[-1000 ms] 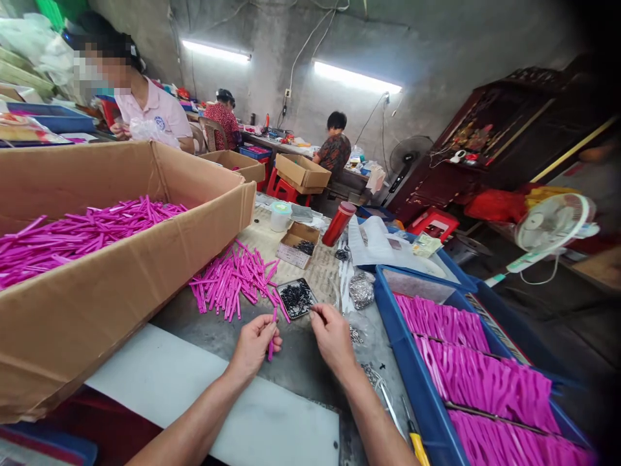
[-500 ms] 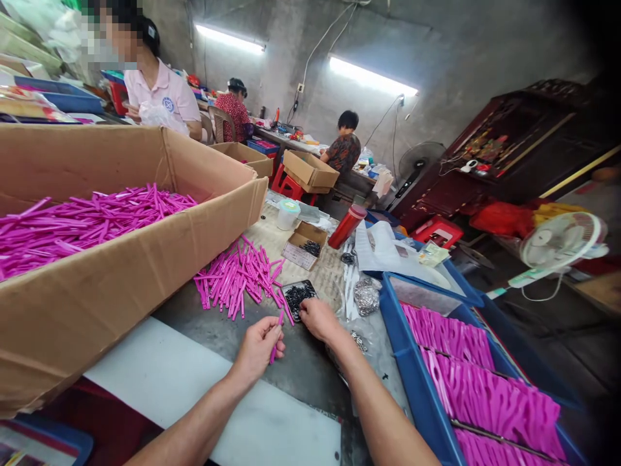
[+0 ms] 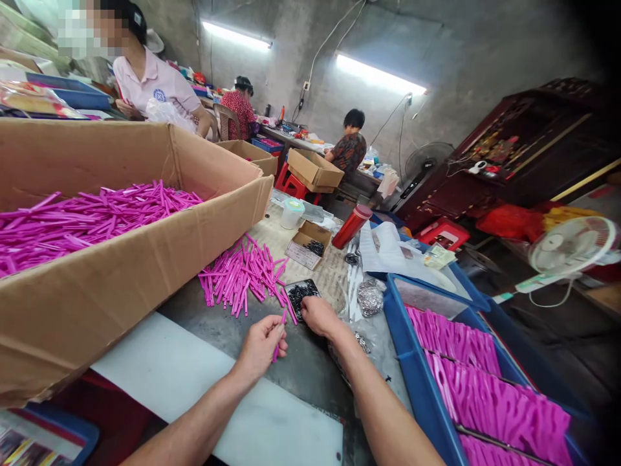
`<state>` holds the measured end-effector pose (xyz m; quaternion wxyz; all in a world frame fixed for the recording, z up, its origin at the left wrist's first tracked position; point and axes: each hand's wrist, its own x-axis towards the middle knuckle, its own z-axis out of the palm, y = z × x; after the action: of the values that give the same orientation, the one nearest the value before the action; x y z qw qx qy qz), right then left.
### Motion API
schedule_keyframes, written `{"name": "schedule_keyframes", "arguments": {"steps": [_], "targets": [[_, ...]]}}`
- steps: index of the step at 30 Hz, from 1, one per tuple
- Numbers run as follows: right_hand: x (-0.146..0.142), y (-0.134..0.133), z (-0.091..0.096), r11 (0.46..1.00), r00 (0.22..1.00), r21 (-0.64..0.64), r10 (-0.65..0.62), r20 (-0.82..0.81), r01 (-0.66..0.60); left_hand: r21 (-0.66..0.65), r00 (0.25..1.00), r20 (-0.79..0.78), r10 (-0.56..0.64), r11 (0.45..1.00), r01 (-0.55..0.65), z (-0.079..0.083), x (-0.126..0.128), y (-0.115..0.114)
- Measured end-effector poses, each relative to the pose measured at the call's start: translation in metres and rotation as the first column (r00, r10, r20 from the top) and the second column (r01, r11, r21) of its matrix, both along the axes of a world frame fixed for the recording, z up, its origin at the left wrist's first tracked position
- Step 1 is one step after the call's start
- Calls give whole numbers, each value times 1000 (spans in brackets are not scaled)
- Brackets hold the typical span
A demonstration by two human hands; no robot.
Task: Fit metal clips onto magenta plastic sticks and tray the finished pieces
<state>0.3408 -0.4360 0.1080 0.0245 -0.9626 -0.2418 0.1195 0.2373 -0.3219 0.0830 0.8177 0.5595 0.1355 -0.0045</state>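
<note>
In my left hand (image 3: 262,343), closed fingers grip a thin magenta plastic stick (image 3: 283,317), its upper end standing out above the thumb. My right hand (image 3: 317,315) reaches to a small dark tray (image 3: 313,283) of tiny black parts (image 3: 299,295). Its fingers are curled together at the tray's near edge; what their tips hold, if anything, is hidden. Just left of the tray lies a loose heap of magenta sticks (image 3: 242,275), a few of them touching the tray's side.
A big cardboard box (image 3: 160,272) of magenta sticks stands left. At right, a blue bin (image 3: 405,349) holds magenta pieces in rows. Beyond the tray are a small open box (image 3: 303,254), a red bottle (image 3: 352,226) and a lidded tub (image 3: 292,213). Co-workers sit farther back.
The whole view has shifted slightly. My left hand still grips the magenta stick, and my right hand stays at the tray, its fingers a little deeper among the black parts.
</note>
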Motion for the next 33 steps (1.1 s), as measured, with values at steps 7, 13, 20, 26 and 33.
{"name": "schedule_keyframes", "arguments": {"steps": [7, 13, 20, 26, 33], "targets": [[1, -5, -2, 997, 1000, 83, 1, -4, 0, 9, 1000, -3, 2, 1000, -2, 0, -1, 0], [0, -8, -1, 973, 999, 227, -20, -29, 26, 26, 1000, -2, -7, 1000, 7, 0, 0, 1], [-15, -11, 11, 895, 994, 443, -11, -110, 59, 49, 999, 54, 7, 999, -9, 0, -1, 2], [-39, -8, 6, 613, 927, 749, 69, -368, 251, 119, 988, 156, 15, 992, -34, -5, 0, 1], [-60, 1, -4, 269, 780, 793, 182, -599, 547, 262, 962, 274, -12, 963, -62, -13, 1, 0]]}}
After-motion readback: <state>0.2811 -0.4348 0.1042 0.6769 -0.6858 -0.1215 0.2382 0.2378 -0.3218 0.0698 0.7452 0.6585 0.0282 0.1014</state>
